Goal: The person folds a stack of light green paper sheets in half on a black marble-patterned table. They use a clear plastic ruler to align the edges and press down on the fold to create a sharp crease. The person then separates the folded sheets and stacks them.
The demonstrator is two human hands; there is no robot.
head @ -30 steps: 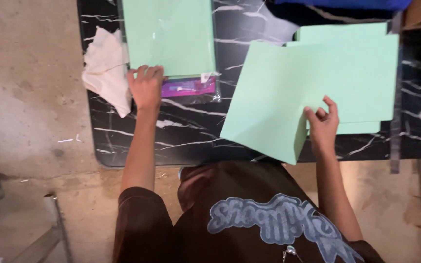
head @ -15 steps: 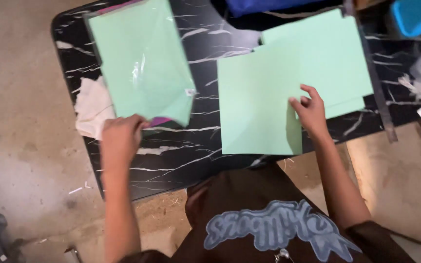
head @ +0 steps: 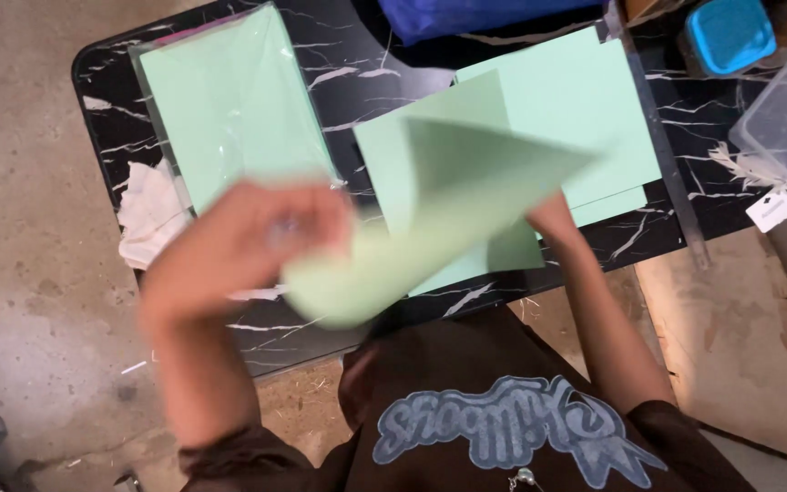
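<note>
Head view: left hand (head: 248, 239) pinches near corner of a pale green sheet (head: 448, 219), lifted and curling above the black marble table (head: 339, 314), likely to keep it off the green stack (head: 585, 109); right hand (head: 548, 217) mostly hidden behind sheet, grip cannot be told; left hand motion-blurred; bagged green paper (head: 229, 109) lies at left.

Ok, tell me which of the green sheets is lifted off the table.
The curled, blurred green sheet between both hands. The flat sheets behind it lie on the black marble table, and the plastic-wrapped green pack lies at the left.
</note>
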